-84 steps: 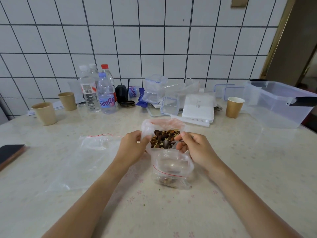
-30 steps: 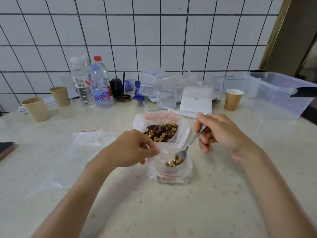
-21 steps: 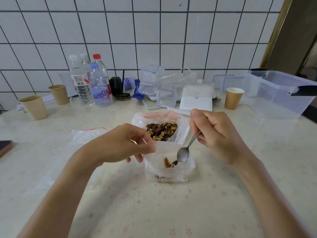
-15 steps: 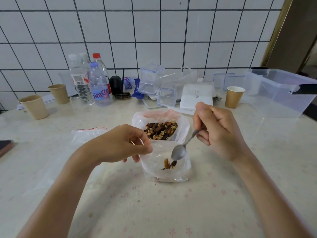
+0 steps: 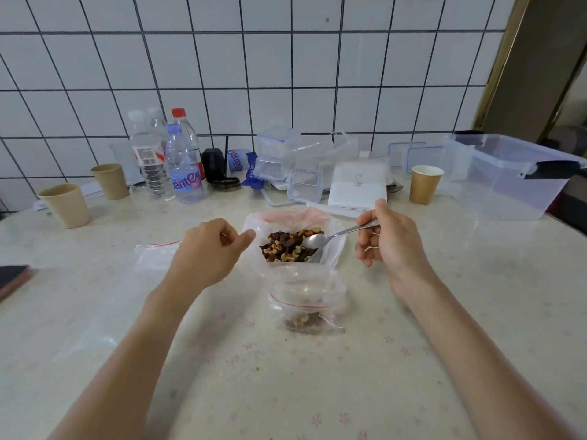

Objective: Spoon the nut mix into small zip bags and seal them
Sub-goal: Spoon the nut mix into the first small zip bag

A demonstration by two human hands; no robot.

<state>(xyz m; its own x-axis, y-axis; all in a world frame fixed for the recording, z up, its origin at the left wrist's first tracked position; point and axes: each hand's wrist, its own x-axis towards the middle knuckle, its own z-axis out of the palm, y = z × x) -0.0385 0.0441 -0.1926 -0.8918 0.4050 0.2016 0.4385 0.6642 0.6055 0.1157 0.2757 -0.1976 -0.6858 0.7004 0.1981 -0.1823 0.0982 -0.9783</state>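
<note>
A large clear bag of nut mix (image 5: 293, 246) stands open at the table's middle. My right hand (image 5: 390, 242) holds a metal spoon (image 5: 330, 237) whose empty bowl hovers over the nuts. My left hand (image 5: 209, 252) pinches the left rim of the big bag (image 5: 251, 233). In front of it a small zip bag (image 5: 306, 303) with a red seal line sits slumped, a few nuts at its bottom, and neither hand touches it. More empty zip bags (image 5: 152, 255) lie flat to the left, partly under my left arm.
Along the tiled wall stand water bottles (image 5: 165, 163), two paper cups (image 5: 65, 204) at left, one paper cup (image 5: 424, 184) at right, clear food boxes (image 5: 305, 182), a white box (image 5: 359, 185). A big clear tub (image 5: 505, 176) is far right. A phone (image 5: 12, 277) lies at left edge.
The spoon has tipped its nuts into the small bag and lifted back over the big bag. My left hand let go of the small bag and moved to the big bag's rim.
</note>
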